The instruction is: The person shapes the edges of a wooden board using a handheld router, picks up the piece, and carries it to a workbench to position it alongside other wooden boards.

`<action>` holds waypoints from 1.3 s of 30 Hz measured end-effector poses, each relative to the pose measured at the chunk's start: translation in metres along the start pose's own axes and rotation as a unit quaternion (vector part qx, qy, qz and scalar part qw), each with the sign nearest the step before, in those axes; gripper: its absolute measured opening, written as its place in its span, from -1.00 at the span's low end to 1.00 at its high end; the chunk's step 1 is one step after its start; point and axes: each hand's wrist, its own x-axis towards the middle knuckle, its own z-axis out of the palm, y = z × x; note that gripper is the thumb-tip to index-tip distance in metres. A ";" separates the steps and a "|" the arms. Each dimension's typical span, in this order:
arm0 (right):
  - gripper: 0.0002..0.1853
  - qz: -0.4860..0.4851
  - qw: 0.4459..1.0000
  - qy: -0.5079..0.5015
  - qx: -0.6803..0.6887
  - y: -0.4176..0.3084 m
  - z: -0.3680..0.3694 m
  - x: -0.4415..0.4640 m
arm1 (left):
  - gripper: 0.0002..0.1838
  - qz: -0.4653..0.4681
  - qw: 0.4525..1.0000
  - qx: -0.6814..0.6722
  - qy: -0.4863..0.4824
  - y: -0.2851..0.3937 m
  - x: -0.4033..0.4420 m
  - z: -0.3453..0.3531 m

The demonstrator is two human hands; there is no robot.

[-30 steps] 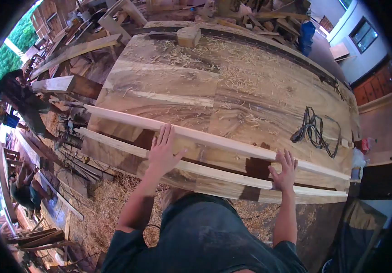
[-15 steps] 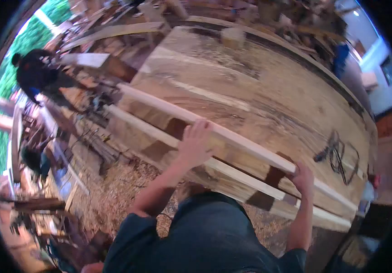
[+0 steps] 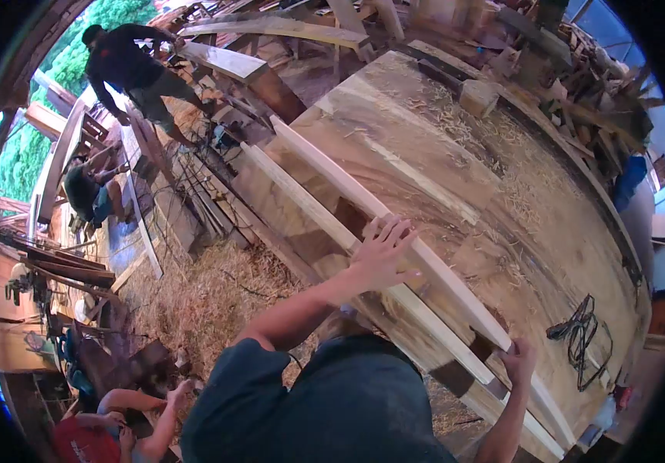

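Observation:
Two long pale wooden strips lie side by side along the near edge of a wide wooden work surface [image 3: 456,147]. My left hand [image 3: 383,258] rests with spread fingers on the farther strip [image 3: 325,166], its palm above the gap between the strips. On the right, my right hand [image 3: 519,361] has its fingers bent round the same farther strip. The nearer strip [image 3: 298,197] passes beneath my left wrist and has no fingers round it.
Coiled black cable [image 3: 577,332] lies at the right of the surface, a wood block [image 3: 478,98] at its far edge. One person [image 3: 136,65] stands at upper left, another [image 3: 89,189] crouches, and a third [image 3: 101,440] sits lower left. Shavings [image 3: 194,309] cover the floor.
The view has swung left, bringing the seated person into sight. My right hand has gone from lying open with raised fingers to curling round the farther strip. My left hand stays spread on it.

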 end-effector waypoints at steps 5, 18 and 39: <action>-0.66 0.024 0.997 -0.071 -0.021 -0.001 -0.007 0.000 | -0.13 0.028 0.999 -0.003 0.022 0.005 0.012 -0.009; -0.51 0.066 0.995 -0.060 0.040 -0.013 0.000 0.003 | -0.07 0.119 0.974 0.036 -0.191 -0.023 0.058 -0.014; 0.25 0.008 0.990 -0.123 -0.067 -0.041 -0.045 -0.053 | 0.36 0.199 0.924 0.015 -0.325 0.057 0.041 -0.054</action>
